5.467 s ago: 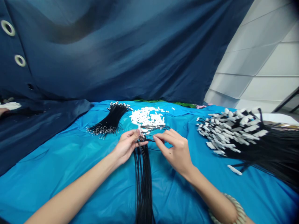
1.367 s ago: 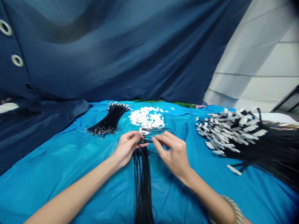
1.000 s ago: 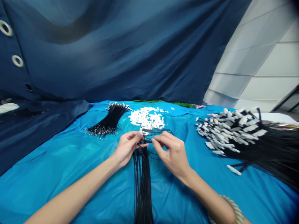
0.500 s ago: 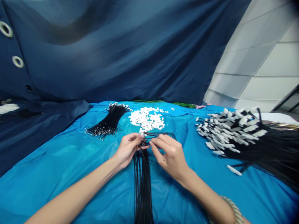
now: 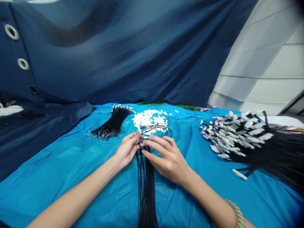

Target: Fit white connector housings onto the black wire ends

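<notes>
My left hand [image 5: 125, 148] is closed, its thumb and fingers pinching black wires [image 5: 142, 138] with a white plastic connector [image 5: 139, 129] at their end. Beside it, my right hand [image 5: 167, 158] has its fingers stretched out and apart, the tips close to the wires just below the pinch; whether they touch is hard to make out. A loop of black wires [image 5: 164, 126] curves out to the right above the right hand. Below both hands a long bundle of black wires [image 5: 146, 190] runs down toward me over the blue cloth.
Loose white connectors [image 5: 147, 116] lie piled behind my hands. Back left is a short bundle of black wires [image 5: 114, 118] with metal-tipped ends. To the right spreads a large heap of white-ended black cables [image 5: 268, 148]. Blue cloth [image 5: 71, 164] covers the table; a dark curtain [image 5: 130, 57] hangs behind.
My right hand's fingers have spread from a pinch and moved left toward my left hand. The white connector and wire loop sit slightly further up and left. The view has shifted a little.
</notes>
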### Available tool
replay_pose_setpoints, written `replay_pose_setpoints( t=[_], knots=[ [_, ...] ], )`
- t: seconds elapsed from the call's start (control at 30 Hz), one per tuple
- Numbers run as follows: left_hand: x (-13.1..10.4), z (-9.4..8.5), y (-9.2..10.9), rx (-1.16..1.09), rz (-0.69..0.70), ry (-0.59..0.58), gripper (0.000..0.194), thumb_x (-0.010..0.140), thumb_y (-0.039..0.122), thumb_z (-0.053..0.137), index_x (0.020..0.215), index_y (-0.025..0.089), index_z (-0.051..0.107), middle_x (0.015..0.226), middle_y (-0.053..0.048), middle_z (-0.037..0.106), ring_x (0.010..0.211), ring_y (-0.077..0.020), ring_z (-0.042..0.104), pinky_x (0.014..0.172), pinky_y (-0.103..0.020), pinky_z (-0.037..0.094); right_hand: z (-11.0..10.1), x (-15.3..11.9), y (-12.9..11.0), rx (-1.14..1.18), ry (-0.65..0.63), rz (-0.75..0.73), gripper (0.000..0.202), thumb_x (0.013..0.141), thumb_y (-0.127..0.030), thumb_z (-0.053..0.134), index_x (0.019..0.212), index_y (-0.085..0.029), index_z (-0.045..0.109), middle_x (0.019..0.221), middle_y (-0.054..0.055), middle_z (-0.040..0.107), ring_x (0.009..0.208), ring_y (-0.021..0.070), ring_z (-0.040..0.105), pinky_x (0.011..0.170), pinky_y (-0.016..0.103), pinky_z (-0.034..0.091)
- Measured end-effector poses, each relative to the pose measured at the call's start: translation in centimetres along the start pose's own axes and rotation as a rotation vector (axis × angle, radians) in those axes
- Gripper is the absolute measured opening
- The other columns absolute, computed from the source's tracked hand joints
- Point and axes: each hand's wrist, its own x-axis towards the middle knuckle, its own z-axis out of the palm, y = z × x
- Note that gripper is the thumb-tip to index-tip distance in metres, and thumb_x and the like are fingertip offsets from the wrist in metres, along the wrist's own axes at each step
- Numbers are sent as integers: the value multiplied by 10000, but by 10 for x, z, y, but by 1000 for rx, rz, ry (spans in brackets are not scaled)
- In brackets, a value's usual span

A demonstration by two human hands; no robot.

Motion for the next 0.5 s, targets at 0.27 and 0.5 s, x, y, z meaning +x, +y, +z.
replay_pose_setpoints(
  t=[0.27,0.5],
  knots=[
    [2,-2,-3,-30,7,25,152,692,255,607,717,106,587,672,-30,583,632,-102,559,605,-223,496,4,-3,1,-63,63,-4,124,782,-155,529,806,-249,607,996,-43,604,1030,166,422,947,429,245],
    [2,-3,-2,-45,-2,56,155,675,259,624,699,109,590,655,-18,581,629,-96,564,699,-268,511,3,-2,-1,-53,62,-17,136,773,-171,550,844,-276,601,940,-57,606,1010,159,407,965,445,212]
  ],
)
